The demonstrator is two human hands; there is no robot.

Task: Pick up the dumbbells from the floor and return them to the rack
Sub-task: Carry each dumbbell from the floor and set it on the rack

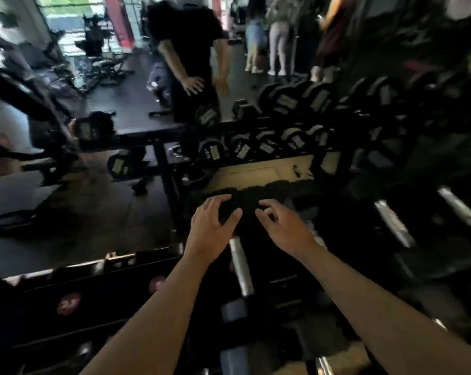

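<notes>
Dumbbell (239, 262) on rack (99, 290); both hands (252, 228) hover spread, holding nothing.

left hand (211, 227): bare | right hand (284, 230): bare | 2 forearms: sleeveless

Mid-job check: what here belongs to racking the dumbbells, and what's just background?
Job:
- left hand, open over a dark dumbbell head
- right hand, open beside it
- silver dumbbell handle below the hands
- rack with red number labels

Background:
- mirror reflection of racked dumbbells
- people standing
</notes>
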